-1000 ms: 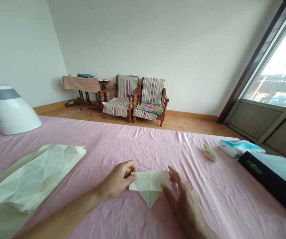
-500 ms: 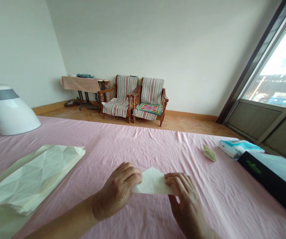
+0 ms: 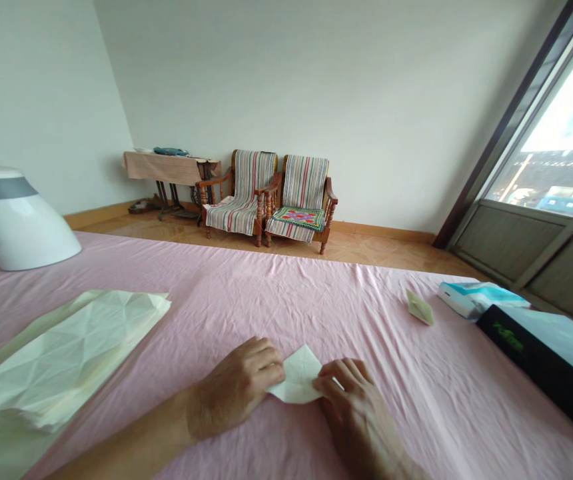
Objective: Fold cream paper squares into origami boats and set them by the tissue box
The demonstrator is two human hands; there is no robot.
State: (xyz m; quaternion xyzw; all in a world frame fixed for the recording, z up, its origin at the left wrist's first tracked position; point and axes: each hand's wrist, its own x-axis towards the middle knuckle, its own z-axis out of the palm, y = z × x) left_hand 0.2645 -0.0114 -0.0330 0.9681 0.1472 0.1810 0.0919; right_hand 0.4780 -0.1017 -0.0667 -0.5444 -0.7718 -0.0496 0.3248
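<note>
A small pale sheet of folded paper (image 3: 298, 377) lies between my hands on the pink cloth, one corner pointing away from me. My left hand (image 3: 246, 381) is closed on its left edge, fingers curled over the top. At the right edge, my right hand (image 3: 349, 407) pinches the paper between thumb and fingers. The parts of the paper under my fingertips are hidden. To the left lies a stack of creased pale paper sheets (image 3: 81, 347). Farther off on the right rests a small yellowish folded paper piece (image 3: 420, 307).
The pink tablecloth (image 3: 246, 287) is wrinkled. A white and grey jug (image 3: 31, 230) stands at the far left. At the right are a blue and white packet (image 3: 481, 295) and a black-sided box (image 3: 531, 353). Two wooden chairs (image 3: 299, 193) stand beyond the table.
My right hand has moved slightly left and inward, folding the paper's right side over. The paper now looks narrower, with a pointed front edge. My left hand has shifted only slightly.
</note>
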